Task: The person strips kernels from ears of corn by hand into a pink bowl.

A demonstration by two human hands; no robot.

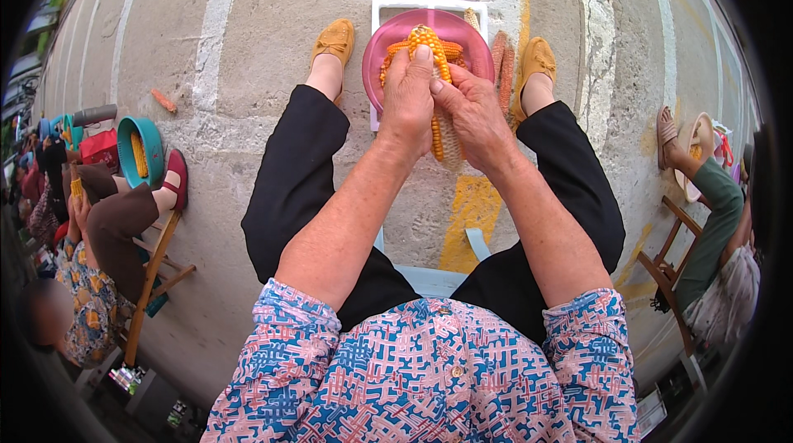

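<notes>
A partly shelled ear of yellow corn (437, 133) is held between both hands, above a pink plastic basin (375, 93). My left hand (406, 102) grips it from the left, the thumb pointing up along the kernels. On the right side, my right hand (474, 111) has its thumb and fingers against the ear. Kernels remain on the ear's upper and left parts; a pale bare cob shows at its lower right. More orange corn (455, 48) lies in the basin, partly hidden by my hands. The basin rests on a white rectangular frame or tray (384, 4).
Bare reddish cobs (507, 74) lie on the concrete between the basin and my right shoe (538, 59); another cob piece (163, 100) lies at left. A seated person (93, 245) at left holds corn near a teal basin (124, 152). Another person (712, 245) sits at right.
</notes>
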